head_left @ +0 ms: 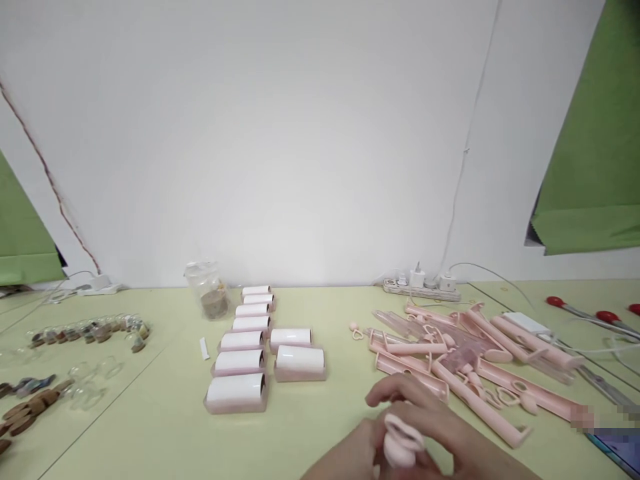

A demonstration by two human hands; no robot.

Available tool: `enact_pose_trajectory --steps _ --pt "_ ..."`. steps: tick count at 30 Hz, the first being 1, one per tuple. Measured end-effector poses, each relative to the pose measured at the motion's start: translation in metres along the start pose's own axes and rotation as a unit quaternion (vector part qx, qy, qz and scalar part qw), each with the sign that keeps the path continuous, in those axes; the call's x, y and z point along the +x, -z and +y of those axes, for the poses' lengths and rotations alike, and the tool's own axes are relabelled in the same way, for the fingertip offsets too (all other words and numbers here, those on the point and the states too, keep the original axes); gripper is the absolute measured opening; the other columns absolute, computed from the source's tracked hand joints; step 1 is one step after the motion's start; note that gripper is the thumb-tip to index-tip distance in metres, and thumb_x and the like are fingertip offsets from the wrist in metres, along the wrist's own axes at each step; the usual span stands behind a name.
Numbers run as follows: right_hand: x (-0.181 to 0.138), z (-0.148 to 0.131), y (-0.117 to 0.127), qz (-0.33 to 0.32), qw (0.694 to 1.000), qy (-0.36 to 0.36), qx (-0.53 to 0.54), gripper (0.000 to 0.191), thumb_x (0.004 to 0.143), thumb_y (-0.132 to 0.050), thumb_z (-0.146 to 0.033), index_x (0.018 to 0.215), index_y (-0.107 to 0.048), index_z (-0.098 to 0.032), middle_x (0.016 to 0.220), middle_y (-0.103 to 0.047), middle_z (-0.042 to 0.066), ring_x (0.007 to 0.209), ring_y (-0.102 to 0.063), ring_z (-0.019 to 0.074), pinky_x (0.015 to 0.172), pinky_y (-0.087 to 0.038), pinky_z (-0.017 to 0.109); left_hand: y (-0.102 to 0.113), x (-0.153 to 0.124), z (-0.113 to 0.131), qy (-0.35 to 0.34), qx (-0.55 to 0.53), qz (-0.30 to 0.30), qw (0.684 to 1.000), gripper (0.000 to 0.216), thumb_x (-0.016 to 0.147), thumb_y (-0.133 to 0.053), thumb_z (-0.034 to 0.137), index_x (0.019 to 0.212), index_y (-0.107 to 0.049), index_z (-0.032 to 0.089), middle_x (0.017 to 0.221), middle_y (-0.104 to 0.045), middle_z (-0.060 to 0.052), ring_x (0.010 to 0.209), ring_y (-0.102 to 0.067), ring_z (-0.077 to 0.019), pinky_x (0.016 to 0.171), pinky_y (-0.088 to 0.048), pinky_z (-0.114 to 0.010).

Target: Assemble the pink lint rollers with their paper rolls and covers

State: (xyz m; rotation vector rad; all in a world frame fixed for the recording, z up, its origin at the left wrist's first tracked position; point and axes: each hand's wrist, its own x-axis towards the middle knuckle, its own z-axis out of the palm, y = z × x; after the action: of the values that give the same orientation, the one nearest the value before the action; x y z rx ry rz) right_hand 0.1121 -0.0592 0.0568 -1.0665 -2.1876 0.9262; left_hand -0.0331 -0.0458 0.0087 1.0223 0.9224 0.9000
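Both hands meet at the bottom centre of the head view around a small pink plastic piece [401,441]. My right hand [440,427] curls over it from the right, fingers closed on it. My left hand [350,457] comes up from below left and presses against the same piece; only part of this hand shows. Just beyond them lies a heap of long pink plastic handles and trays [465,360]. Several white rolls in pink holders [247,347] stand in rows to the left of my hands.
A clear bag with brown bits [207,290] stands behind the rolls. Small glass bottles and corks [85,333] lie at far left. A power strip [423,285] sits by the wall. Red-handled tools [590,313] and a phone [617,448] are at right.
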Motion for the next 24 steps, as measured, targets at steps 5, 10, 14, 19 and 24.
enact_pose_trajectory --steps 5,10,14,19,24 --pt "0.033 0.000 0.044 0.122 0.992 -0.022 -0.033 0.030 0.083 -0.040 -0.042 0.094 -0.058 -0.021 0.086 -0.059 0.005 0.081 -0.053 0.0207 0.071 -0.044 0.034 0.051 -0.004 0.041 -0.245 0.288 0.014 0.926 0.053 0.052 -0.069 0.027 0.102 -0.052 0.022 0.111 -0.051 -0.005 0.108 -0.042 -0.0268 0.094 -0.028 -0.038" --pt "0.135 0.027 0.084 0.222 0.975 0.026 0.015 0.034 0.082 -0.046 -0.037 0.107 -0.049 -0.014 0.094 -0.058 0.007 0.080 -0.056 0.0166 0.072 -0.045 0.030 0.135 -0.013 0.025 -0.318 0.457 0.460 0.692 0.052 0.063 -0.056 0.045 0.105 -0.042 0.018 0.107 -0.047 -0.012 0.110 -0.037 -0.0328 0.093 -0.025 -0.048" --pt "0.208 0.061 0.083 0.209 0.978 0.017 0.004 0.020 0.082 -0.051 -0.026 0.096 -0.054 -0.012 0.091 -0.058 0.004 0.080 -0.057 0.0152 0.070 -0.047 0.033 0.180 -0.011 -0.016 -0.191 0.412 0.578 0.678 0.079 0.053 -0.055 0.053 0.116 -0.030 0.012 0.114 -0.040 -0.018 0.106 -0.039 -0.0398 0.086 -0.032 -0.050" --pt "0.247 0.093 0.071 0.247 0.969 -0.010 0.023 0.023 0.084 -0.049 -0.026 0.103 -0.052 -0.014 0.103 -0.055 0.005 0.086 -0.055 0.0164 0.074 -0.046 0.036 0.194 -0.007 -0.034 -0.204 0.241 0.456 0.832 0.087 0.052 -0.054 0.056 0.120 -0.022 0.012 0.119 -0.039 -0.016 0.107 -0.043 -0.0318 0.087 -0.037 -0.040" --pt "0.232 0.070 0.068 0.323 0.943 0.006 0.075 0.028 0.083 -0.049 -0.026 0.108 -0.048 -0.016 0.110 -0.050 0.007 0.094 -0.051 0.0193 0.080 -0.042 0.040 0.192 -0.016 -0.027 -0.169 0.252 0.458 0.836 0.082 0.041 -0.062 0.060 0.104 -0.041 0.012 0.111 -0.046 -0.016 0.106 -0.043 -0.0327 0.088 -0.037 -0.041"
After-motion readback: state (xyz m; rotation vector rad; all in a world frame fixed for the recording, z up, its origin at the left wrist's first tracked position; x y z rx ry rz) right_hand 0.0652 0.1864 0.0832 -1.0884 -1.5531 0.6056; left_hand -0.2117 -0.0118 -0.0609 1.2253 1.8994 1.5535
